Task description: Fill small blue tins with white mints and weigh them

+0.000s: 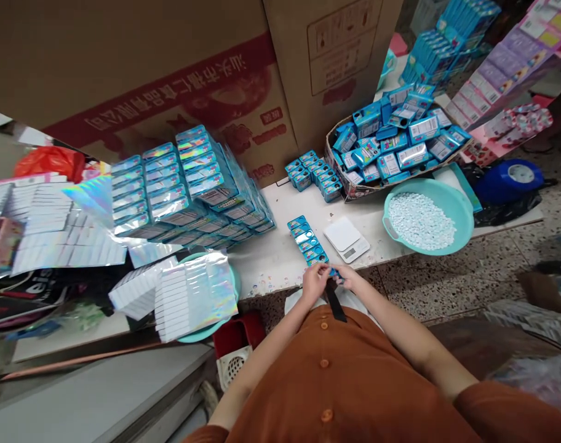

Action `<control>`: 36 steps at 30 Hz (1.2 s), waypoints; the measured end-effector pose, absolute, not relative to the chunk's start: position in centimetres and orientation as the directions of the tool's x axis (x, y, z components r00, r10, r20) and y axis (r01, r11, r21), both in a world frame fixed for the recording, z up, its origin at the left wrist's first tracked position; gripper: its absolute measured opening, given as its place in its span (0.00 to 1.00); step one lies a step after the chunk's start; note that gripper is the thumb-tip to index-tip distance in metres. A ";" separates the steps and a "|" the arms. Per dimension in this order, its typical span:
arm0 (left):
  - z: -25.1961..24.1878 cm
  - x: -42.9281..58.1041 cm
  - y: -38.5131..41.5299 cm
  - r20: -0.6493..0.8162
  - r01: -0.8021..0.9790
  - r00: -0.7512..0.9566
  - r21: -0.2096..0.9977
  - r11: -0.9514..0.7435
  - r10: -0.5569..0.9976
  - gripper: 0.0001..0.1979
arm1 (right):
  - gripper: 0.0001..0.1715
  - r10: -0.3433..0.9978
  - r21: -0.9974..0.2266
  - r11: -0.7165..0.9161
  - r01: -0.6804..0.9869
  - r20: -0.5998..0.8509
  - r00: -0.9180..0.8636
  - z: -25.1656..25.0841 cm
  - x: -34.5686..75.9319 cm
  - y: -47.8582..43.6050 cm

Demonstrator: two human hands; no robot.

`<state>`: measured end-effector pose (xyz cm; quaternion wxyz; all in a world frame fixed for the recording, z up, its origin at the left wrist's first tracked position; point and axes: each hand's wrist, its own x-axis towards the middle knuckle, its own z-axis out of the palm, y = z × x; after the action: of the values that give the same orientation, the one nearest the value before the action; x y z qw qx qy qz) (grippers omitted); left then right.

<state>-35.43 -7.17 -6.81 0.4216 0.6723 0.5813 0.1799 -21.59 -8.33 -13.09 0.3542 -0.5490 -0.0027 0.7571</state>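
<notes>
Far left of me, sheets of holographic foil packs (66,224) lie stacked in overlapping rows, and nearer in sits a teal dish (229,289) with more foil-backed white packs (192,301) piled on it. Ahead of those, the white work table (275,261) carries tall stacks of blue holographic boxes (183,191), with a large cardboard carton (146,61) behind them.

My left hand (315,284) is curled, fingers closed on the near end of a strip of blue packs (307,240). My right hand (347,277) sits just beside it, thumb and fingers pinched in on the same end. The strip runs away from me across the table top, lying at a slant, its far end pointing up and left of my hands.

For a clean handling, I judge the pinch is best kept close and even from both hands, so the strip stays square and does not twist at the joins.

Right of my hands is a small white digital scale (346,239), then a short group of blue packs (315,174) and a cardboard tray (340,178) heaped with loose blue boxes. Beyond it, a teal basin (462,209) holds white tablets (421,221). A blue tape roll (509,181) sits on the floor at far right.
</notes>
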 end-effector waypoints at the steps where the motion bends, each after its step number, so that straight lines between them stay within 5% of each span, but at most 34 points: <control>1: -7.3 -35.6 -6.8 -0.296 0.625 0.149 0.768 0.142 0.944 0.06 | 0.11 0.525 -0.396 -0.759 -0.516 -0.842 -0.126 -13.0 -21.4 -8.4; 5: -9.1 -35.3 -5.2 -0.372 0.620 -0.061 0.714 0.327 0.926 0.06 | 0.16 0.558 -0.524 -0.776 -0.349 -0.830 0.005 -12.3 -21.3 -7.9; 9: -10.2 -34.2 -4.0 -0.335 0.661 -0.094 0.683 0.310 0.937 0.06 | 0.20 0.721 -0.727 -0.685 0.038 -0.669 0.180 -12.1 -21.7 -6.8; 14: -10.5 -33.8 -3.8 -0.257 0.779 -0.016 0.602 0.173 0.966 0.03 | 0.15 0.753 -0.731 -0.654 0.196 -0.604 0.259 -12.7 -21.5 -6.7; 19: -10.3 -33.5 -4.1 -0.170 0.836 -0.074 0.526 0.154 0.983 0.06 | 0.15 0.741 -0.720 -0.666 0.196 -0.604 0.294 -13.3 -20.9 -6.4; 23: -10.2 -32.9 -3.9 -0.226 0.720 -0.367 0.545 0.429 0.902 0.31 | 0.19 0.753 -0.735 -0.649 0.195 -0.584 0.304 -13.7 -20.9 -5.2; 26: -10.5 -33.0 -3.4 -0.402 0.611 -0.424 0.535 0.584 0.812 0.42 | 0.21 0.743 -0.723 -0.665 0.188 -0.613 0.269 -14.4 -20.9 -4.3; 30: -11.3 -33.6 -3.0 -0.628 0.546 -0.298 0.506 0.668 0.719 0.36 | 0.20 0.737 -0.721 -0.676 0.152 -0.658 0.155 -15.4 -20.9 -3.8; 36: -11.8 -33.5 -2.8 -0.683 0.578 -0.285 0.438 0.689 0.673 0.37 | 0.23 0.753 -0.745 -0.658 0.112 -0.651 0.092 -15.3 -21.1 -4.7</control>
<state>-33.45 -2.84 -11.76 0.4525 0.3910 0.7998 0.0528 -21.10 -4.71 -15.31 0.2689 -0.6882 -0.3143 0.5961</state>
